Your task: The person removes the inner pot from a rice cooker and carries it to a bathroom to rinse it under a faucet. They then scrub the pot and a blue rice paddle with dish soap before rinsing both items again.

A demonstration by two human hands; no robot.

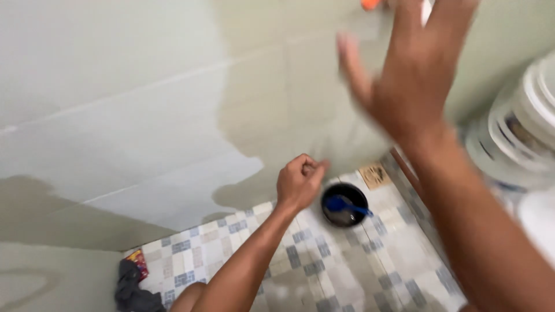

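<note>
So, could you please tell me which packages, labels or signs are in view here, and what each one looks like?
Small packet: on the tiled floor at bottom left, beside a dark cloth; red and yellow.
Square tan patch: on the floor by the black bowl; possibly a label or drain cover, too blurred to tell.
White buckets: stacked at right, dark blurred markings.

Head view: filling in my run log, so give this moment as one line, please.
left hand: fisted, near black bowl | right hand: raised at wall, blurred | floor: tiled
</note>
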